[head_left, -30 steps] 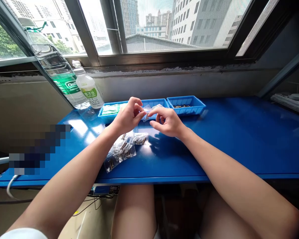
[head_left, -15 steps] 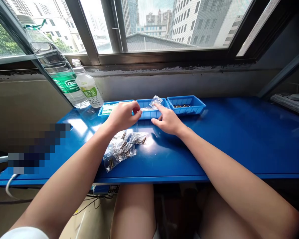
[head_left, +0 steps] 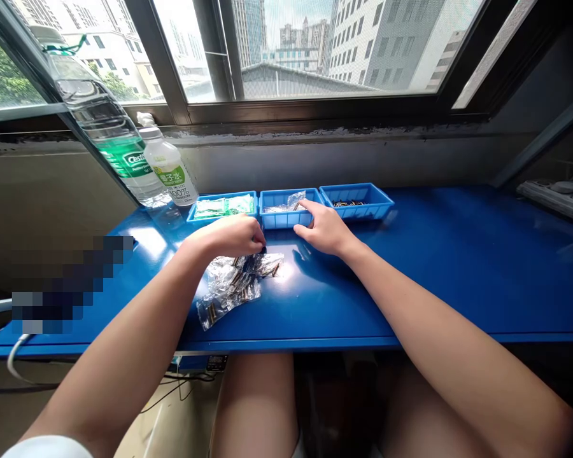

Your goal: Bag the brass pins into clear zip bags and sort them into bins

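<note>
**Clear bags point(head_left: 229, 287) heaped on table point(head_left: 458, 267), both hands close by**

The blue table is backed by a wall point(head_left: 277, 156) and a dark-framed window point(head_left: 315, 111). Near its far left corner, a large water bottle point(head_left: 124, 156) and a small white bottle point(head_left: 169, 168) are placed side by side. Three blue trays are lined up at the back: green-and-white packets point(head_left: 241, 204) are held in the left tray point(head_left: 200, 222), clear plastic in the middle tray point(head_left: 284, 221), small dark pieces point(head_left: 346, 204) in the right tray point(head_left: 370, 212).

Right hand point(head_left: 325, 229) is placed at the middle tray's right front, thumb and index finger spread wide. Left hand point(head_left: 239, 235) is positioned over the heap's back edge, fingers curled, grip narrow; fingertips partly hidden, so whether anything is pinched can't be told.

The heap is spread in front of the left and middle trays. A single bag point(head_left: 295, 201) is seen in the middle tray, at the right index fingertip; contact can't be confirmed. Thin brownish pins point(head_left: 213, 312) are visible through the heaped plastic.
</note>
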A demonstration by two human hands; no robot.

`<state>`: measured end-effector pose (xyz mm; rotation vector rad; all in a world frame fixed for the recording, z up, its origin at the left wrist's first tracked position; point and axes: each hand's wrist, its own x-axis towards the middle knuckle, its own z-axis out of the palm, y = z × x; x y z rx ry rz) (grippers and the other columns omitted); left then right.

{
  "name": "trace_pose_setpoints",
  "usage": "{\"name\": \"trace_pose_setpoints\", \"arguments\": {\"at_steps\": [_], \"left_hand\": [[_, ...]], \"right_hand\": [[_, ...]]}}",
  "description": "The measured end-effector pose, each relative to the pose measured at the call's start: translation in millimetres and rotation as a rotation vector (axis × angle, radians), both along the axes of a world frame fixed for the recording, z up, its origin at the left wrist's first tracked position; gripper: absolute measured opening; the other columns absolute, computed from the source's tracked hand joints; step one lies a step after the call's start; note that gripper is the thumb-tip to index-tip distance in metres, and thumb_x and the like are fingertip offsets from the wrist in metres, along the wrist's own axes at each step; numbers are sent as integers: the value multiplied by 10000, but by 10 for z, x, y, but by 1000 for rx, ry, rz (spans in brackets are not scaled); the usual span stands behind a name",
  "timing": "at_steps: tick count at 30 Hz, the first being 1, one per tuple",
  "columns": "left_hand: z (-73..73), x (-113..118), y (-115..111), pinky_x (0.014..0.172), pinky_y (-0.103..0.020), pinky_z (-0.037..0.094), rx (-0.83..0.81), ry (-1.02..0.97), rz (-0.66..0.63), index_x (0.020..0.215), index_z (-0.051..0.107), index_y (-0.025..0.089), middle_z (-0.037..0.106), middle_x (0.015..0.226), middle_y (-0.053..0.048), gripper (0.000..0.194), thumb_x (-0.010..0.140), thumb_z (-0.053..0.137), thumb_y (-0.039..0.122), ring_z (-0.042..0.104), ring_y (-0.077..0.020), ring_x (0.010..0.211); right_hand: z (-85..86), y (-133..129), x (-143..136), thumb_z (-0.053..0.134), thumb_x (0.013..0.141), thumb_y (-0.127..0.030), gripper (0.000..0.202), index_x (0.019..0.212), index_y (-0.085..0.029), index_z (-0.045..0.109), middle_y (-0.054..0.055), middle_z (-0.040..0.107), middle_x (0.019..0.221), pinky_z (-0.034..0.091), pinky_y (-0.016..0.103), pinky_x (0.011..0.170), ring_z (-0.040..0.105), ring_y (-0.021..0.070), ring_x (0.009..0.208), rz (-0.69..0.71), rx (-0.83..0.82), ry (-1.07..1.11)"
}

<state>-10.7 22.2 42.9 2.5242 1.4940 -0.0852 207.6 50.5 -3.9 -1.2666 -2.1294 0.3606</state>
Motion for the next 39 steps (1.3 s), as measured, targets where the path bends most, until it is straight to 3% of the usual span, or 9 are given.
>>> {"name": "trace_pose_setpoints", "arguments": {"at_steps": [2,5,8,11,19,28,33,39], "left_hand": [[38,12,-11,808,-262,471,-65,38,-19,974,781,256,733,1040,-29,310,777,558,345,642,-193,901],[104,22,-38,778,-255,467,-162,56,-5,1083,744,263,694,1137,-37,418,772,583,491,630,-207,933],[138,11,-59,750,-249,473,-237,36,5,1168,693,256,651,1205,-57,607,674,661,608,619,-228,960],[131,-3,-70,694,-242,475,-258,1,20,1174,676,247,631,1221,-75,687,555,767,532,616,-239,950],[50,-28,-49,596,-227,436,-237,-69,32,1018,698,231,672,1043,-59,509,527,784,335,605,-205,807],[58,-6,-55,585,-250,426,-176,-5,39,971,657,209,667,980,-72,482,537,792,370,600,-216,786],[77,-16,-47,529,-241,395,-166,-85,26,855,617,208,666,834,-32,333,605,741,390,579,-179,673],[66,-12,-39,521,-228,383,-117,-247,14,791,592,187,655,764,-16,220,741,639,396,542,-137,623]], "right_hand": [[3,1,2,627,790,-261,634,1379,-50,526,177,523,1427,412,412,1116,507,305,1318,-6,7,-9],[14,-3,12,622,791,-261,638,1380,-39,522,180,528,1422,405,407,1122,501,304,1324,-10,23,-14],[16,-2,23,622,789,-253,650,1388,-26,508,187,533,1415,413,403,1116,509,304,1315,-4,27,-6],[3,12,27,631,777,-242,662,1393,-37,504,185,523,1424,413,418,1117,504,311,1319,11,26,8],[-14,27,35,652,751,-226,667,1388,-87,512,182,487,1457,382,470,1136,458,329,1356,7,3,33],[2,19,26,636,757,-239,707,1415,-44,464,199,481,1456,378,455,1141,452,324,1359,0,19,31],[-9,39,28,642,735,-240,686,1378,-48,502,202,509,1430,387,470,1131,468,337,1342,-46,66,64],[10,47,49,608,746,-224,431,1157,-104,653,157,670,1157,548,422,885,651,304,1035,-121,184,197]]}}
